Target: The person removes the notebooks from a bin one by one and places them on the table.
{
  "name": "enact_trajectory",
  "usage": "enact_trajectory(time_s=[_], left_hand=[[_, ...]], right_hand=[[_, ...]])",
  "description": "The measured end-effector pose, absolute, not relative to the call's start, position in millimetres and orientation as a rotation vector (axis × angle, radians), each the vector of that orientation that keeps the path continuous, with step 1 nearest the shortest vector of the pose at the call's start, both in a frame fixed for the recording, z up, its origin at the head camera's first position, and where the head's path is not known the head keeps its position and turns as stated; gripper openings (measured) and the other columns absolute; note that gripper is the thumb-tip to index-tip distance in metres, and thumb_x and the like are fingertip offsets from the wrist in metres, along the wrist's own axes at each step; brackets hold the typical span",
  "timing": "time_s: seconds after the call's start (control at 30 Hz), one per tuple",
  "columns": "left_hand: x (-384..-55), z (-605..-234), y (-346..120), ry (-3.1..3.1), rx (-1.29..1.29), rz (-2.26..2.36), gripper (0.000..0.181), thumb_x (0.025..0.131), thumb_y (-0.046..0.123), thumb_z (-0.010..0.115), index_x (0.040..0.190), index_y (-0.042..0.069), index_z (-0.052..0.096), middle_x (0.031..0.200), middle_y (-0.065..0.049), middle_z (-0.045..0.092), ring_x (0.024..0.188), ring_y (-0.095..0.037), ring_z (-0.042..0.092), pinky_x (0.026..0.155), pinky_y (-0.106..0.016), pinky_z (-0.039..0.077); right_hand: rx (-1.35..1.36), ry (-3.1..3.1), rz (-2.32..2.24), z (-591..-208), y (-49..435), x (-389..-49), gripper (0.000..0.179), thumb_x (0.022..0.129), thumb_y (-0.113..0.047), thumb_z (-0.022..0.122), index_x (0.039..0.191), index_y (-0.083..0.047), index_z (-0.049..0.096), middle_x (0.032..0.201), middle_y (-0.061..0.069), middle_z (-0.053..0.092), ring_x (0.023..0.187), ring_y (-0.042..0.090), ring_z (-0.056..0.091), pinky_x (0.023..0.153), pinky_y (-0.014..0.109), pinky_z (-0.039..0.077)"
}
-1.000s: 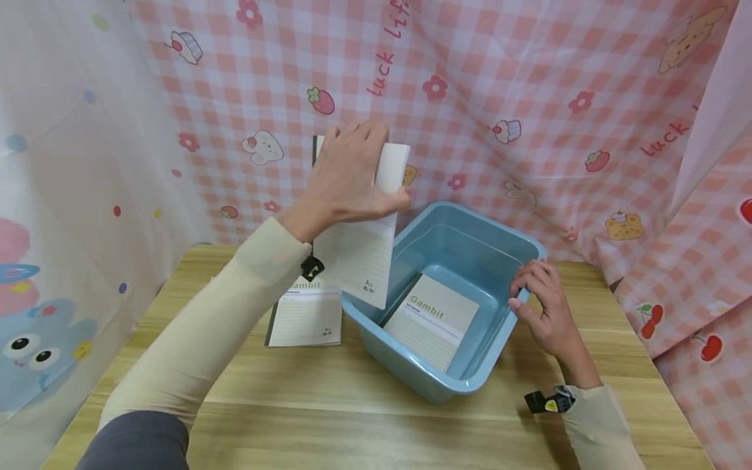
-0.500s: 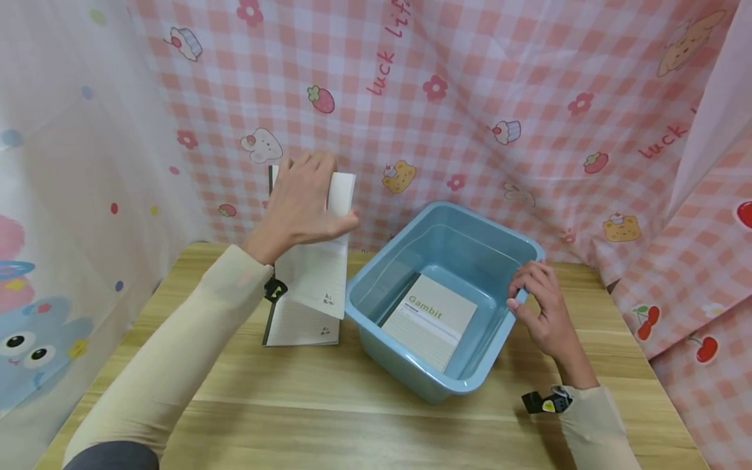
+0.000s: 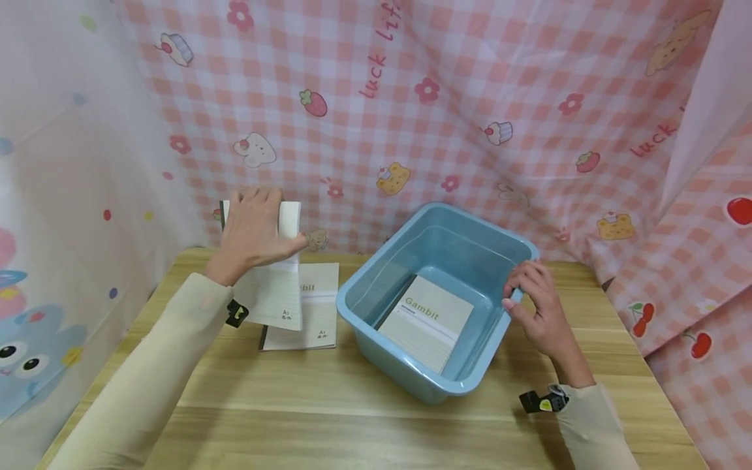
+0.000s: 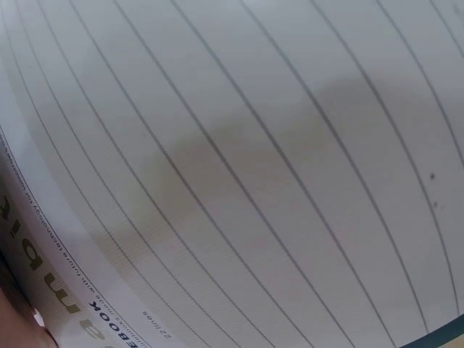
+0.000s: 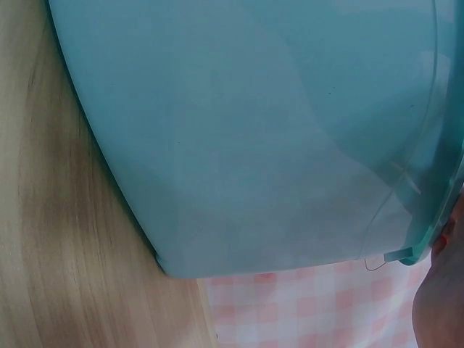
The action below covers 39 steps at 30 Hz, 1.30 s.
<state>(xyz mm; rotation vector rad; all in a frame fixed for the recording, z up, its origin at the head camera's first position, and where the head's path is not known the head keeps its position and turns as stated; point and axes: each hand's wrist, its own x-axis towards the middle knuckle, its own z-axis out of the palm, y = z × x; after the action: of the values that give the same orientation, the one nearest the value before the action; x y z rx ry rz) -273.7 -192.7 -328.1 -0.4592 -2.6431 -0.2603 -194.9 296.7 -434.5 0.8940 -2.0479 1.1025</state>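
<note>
My left hand (image 3: pixel 251 228) grips a pale notebook (image 3: pixel 269 297) by its upper part and holds it tilted up, left of the basin. The notebook's lined cover with "A5" print fills the left wrist view. Partly behind it, a second notebook (image 3: pixel 320 310) lies flat on the table. My right hand (image 3: pixel 540 310) holds the right rim of a blue plastic basin (image 3: pixel 390 339), fingers over the edge. Inside the basin a third notebook (image 3: pixel 429 323), marked "Gambit", lies on the bottom. In the right wrist view the basin's outer wall (image 5: pixel 217 145) takes up most of the picture.
The basin stands on a wood-grain table (image 3: pixel 329 418). Behind the table hangs a pink checked curtain (image 3: pixel 352 143) with cartoon prints, and a white curtain (image 3: pixel 76 183) hangs at the left. Each wrist carries a small black camera (image 3: pixel 543 401).
My left hand has carried the notebook left and down, from over the basin's left rim, past the flat notebook. My right hand stays on the rim.
</note>
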Motion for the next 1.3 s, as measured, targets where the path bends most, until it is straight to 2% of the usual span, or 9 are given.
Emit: enact_trajectory(time_s=[0.1,0.23,0.3,0.47,0.63,0.77,0.97,1.17,1.3], left_hand=[[-272.0,-338.6,-209.9,-2.676,-0.419,-0.238,0.057,0.071,0.054,0.070,0.097,0.008,0.050,0.085,-0.012,0.052,0.085,-0.031,0.046,0.085,-0.050,0.030],[-269.9,-352.0,-229.0,-2.718,-0.385,-0.229,0.071,0.073,0.057,0.072,0.114,0.002,0.054,0.100,-0.018,0.060,0.096,-0.036,0.051,0.089,-0.054,0.032],[-270.2,-358.9,-236.7,-2.729,-0.378,-0.213,0.075,0.073,0.058,0.072,0.118,0.001,0.054,0.104,-0.020,0.061,0.099,-0.037,0.051,0.090,-0.056,0.032],[-274.8,-378.7,-253.2,-2.764,-0.369,-0.144,0.072,0.072,0.060,0.072,0.109,0.001,0.053,0.098,-0.021,0.060,0.097,-0.040,0.052,0.090,-0.058,0.034],[-278.0,-394.5,-268.1,-2.807,-0.372,-0.103,0.073,0.074,0.061,0.073,0.107,-0.001,0.054,0.107,-0.022,0.062,0.102,-0.041,0.056,0.090,-0.057,0.034],[-282.4,-405.8,-275.8,-2.819,-0.373,-0.079,0.067,0.074,0.060,0.074,0.100,0.002,0.052,0.106,-0.020,0.061,0.103,-0.040,0.055,0.090,-0.056,0.032],[-293.7,-422.3,-282.7,-2.827,-0.402,-0.078,0.066,0.075,0.059,0.073,0.100,0.002,0.051,0.104,-0.021,0.058,0.103,-0.040,0.051,0.092,-0.063,0.031],[-305.7,-438.9,-285.6,-2.891,-0.384,-0.113,0.078,0.082,0.061,0.070,0.118,-0.005,0.049,0.120,-0.027,0.054,0.118,-0.046,0.043,0.104,-0.079,0.021],[-309.1,-450.1,-287.9,-2.951,-0.338,-0.166,0.084,0.087,0.060,0.068,0.131,-0.008,0.045,0.133,-0.030,0.048,0.128,-0.049,0.039,0.103,-0.080,0.022]], right_hand=[[0.887,-2.061,1.107,-434.3,295.5,-194.9,0.005,0.086,-0.013,0.064,0.084,-0.009,0.063,0.092,0.007,0.058,0.109,0.022,0.046,0.114,0.037,0.019],[0.888,-2.061,1.112,-433.6,294.7,-194.0,0.006,0.087,-0.013,0.064,0.084,-0.009,0.063,0.092,0.007,0.057,0.109,0.021,0.046,0.114,0.038,0.020],[0.886,-2.061,1.111,-433.7,294.9,-193.2,0.007,0.088,-0.014,0.064,0.084,-0.009,0.063,0.092,0.007,0.057,0.109,0.021,0.046,0.114,0.037,0.020],[0.877,-2.069,1.110,-434.6,296.8,-191.9,0.007,0.088,-0.014,0.064,0.085,-0.008,0.063,0.092,0.007,0.057,0.110,0.020,0.046,0.115,0.036,0.020],[0.875,-2.075,1.113,-435.1,296.2,-192.3,0.004,0.087,-0.012,0.065,0.085,-0.008,0.064,0.093,0.007,0.058,0.111,0.021,0.047,0.117,0.038,0.019],[0.872,-2.083,1.111,-435.0,296.5,-192.7,0.005,0.088,-0.013,0.064,0.085,-0.009,0.064,0.093,0.007,0.058,0.111,0.020,0.047,0.117,0.037,0.018],[0.894,-2.061,1.109,-434.8,296.3,-193.6,0.013,0.092,-0.019,0.064,0.084,-0.008,0.063,0.092,0.007,0.058,0.108,0.020,0.048,0.114,0.037,0.020],[0.887,-2.065,1.102,-435.7,297.0,-193.4,0.012,0.091,-0.018,0.064,0.084,-0.008,0.063,0.092,0.007,0.058,0.109,0.021,0.047,0.116,0.037,0.019],[0.887,-2.066,1.105,-435.2,296.5,-194.1,0.009,0.089,-0.015,0.064,0.084,-0.007,0.064,0.092,0.008,0.058,0.109,0.022,0.047,0.115,0.038,0.019]])
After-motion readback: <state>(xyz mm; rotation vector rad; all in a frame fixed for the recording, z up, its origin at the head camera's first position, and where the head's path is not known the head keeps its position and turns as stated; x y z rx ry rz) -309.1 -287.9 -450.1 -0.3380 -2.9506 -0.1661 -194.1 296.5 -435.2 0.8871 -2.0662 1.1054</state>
